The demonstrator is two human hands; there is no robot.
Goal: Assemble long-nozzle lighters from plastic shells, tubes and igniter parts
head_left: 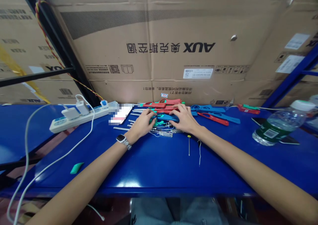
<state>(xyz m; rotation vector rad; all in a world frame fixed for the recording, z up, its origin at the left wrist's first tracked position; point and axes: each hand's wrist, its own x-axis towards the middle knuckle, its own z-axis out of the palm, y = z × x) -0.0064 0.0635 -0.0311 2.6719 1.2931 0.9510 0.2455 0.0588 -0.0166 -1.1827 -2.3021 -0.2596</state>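
A power strip (pixel 85 118) with plugged-in chargers and looping white cables fills the table's left side, beside a phone-like slab (pixel 125 112). The left hand (pixel 142 124) and right hand (pixel 185 119), both partly open with fingers curled, touch the central pile around a blue handle (pixel 169 117); whether either grips it, one cannot tell. Red and blue handles (pixel 211 115) spread rightward towards a bottle (pixel 275 127). Cardboard (pixel 159 66) bounds the back; blue tabletop (pixel 154 167) runs to the front edge.

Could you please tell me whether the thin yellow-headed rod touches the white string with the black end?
Apart: the head view shows bare blue tabletop between the rod and the string.
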